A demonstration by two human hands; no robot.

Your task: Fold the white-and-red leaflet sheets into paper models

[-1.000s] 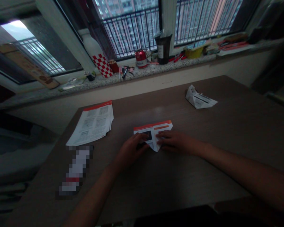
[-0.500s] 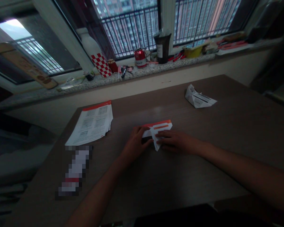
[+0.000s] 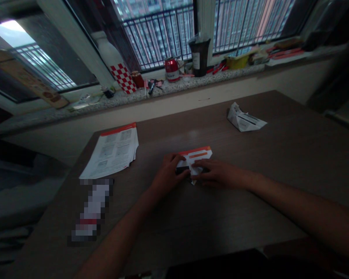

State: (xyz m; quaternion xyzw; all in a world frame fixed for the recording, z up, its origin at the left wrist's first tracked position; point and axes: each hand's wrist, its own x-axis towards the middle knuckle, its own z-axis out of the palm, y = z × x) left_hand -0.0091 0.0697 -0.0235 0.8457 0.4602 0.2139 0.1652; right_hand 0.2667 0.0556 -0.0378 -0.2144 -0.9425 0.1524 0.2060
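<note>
A small folded sheet of printed paper (image 3: pixel 198 155) with an orange strip along its far edge lies on the brown table (image 3: pixel 250 201). My left hand (image 3: pixel 168 175) lies over the sheet's left part, fingers curled down onto it. My right hand (image 3: pixel 218 173) presses the sheet's right and near part, fingers pointing left and close together. The two hands nearly meet over the paper and hide most of it.
A stack of printed sheets (image 3: pixel 112 150) lies at the left of the table, a blurred flat object (image 3: pixel 91 211) nearer me. A folded paper piece (image 3: pixel 244 121) sits at the far right. The window sill holds a checked bottle (image 3: pixel 116 66), a red can (image 3: pixel 171 69) and a dark cup (image 3: pixel 199 57).
My left hand has slid up and right over the sheet's left side, folding it in, so less paper shows. My right hand has stayed almost in place.
</note>
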